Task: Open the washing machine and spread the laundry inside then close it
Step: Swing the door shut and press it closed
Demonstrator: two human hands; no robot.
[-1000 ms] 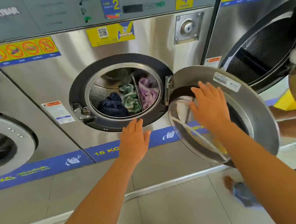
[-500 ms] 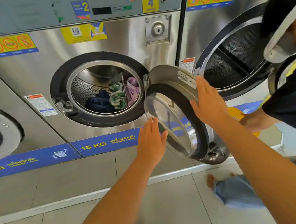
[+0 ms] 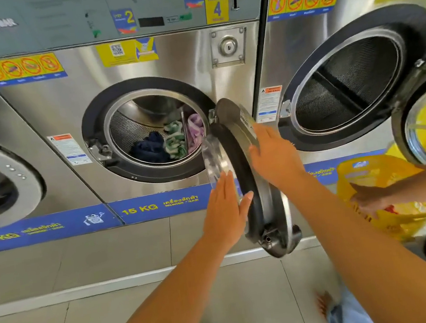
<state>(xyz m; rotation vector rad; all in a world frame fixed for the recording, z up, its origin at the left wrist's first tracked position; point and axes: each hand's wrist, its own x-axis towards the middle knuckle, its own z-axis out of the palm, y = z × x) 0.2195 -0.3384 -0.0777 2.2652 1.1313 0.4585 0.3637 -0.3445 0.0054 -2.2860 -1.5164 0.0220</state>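
Hands flank the washer door (image 3: 248, 173), edge-on beside the drum holding laundry (image 3: 168, 142). Left hand (image 3: 227, 213) lies flat-fingered against the glass; right hand (image 3: 273, 153) rests open on the rim, gripping nothing. Door looks heavy and rigid, best pushed at its rim.

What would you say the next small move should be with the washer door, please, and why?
Probably push the door leftward toward the drum opening to shut it. It stands roughly edge-on, half swung, with the right hand flat on its outer face and the left hand at its glass side. The laundry sits well inside, clear of the rim.
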